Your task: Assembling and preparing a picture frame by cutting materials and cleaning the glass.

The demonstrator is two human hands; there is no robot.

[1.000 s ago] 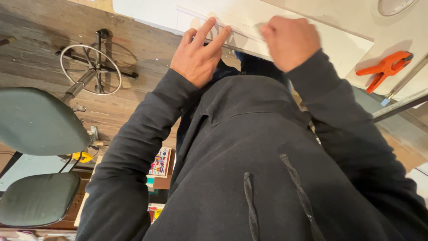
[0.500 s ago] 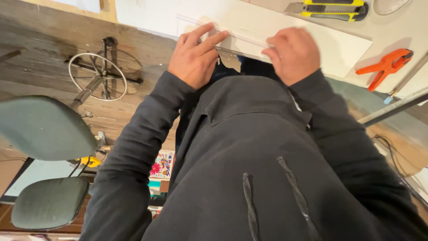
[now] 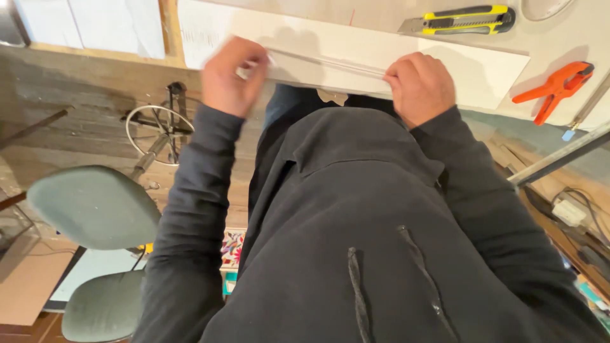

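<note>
**While both hands grip one white sheet: bench inventory, head view**

Qty & items:

- White sheet (image 3: 470, 67), 1 pc. Long, pale, lies flat at near edge of the white worktop (image 3: 572, 38), w/ a fold or raised strip running along its near side btwn the hands.
- Left hand (image 3: 232, 76), 1. Fingers curled, nearly closed, pinching the sheet's near edge at its left end. Blurred; exact finger gap: cannot tell.
- Right hand (image 3: 419, 86), 1. Curled into a loose fist, knuckles up, fingertips tucked under & closed on the sheet's edge, right of centre.
- Utility knife (image 3: 457, 20), 1 pc, yellow/black. Lies on worktop beyond the sheet, well apart from both hands.
- Spring clamp (image 3: 551, 87), 1 pc, orange. On worktop, right of sheet, near the bench edge.
- Stools (image 3: 89, 206), 2 pcs, grey-green seats, on floor to the left, one nearer the bench, one lower in view.
- Wire wheel-shaped frame (image 3: 157, 127), 1 pc, on wood floor beside the upper stool.
- Black hooded top (image 3: 356, 228), 1, w/ 2 drawcords, worn by the person; fills the lower middle of view.
</note>
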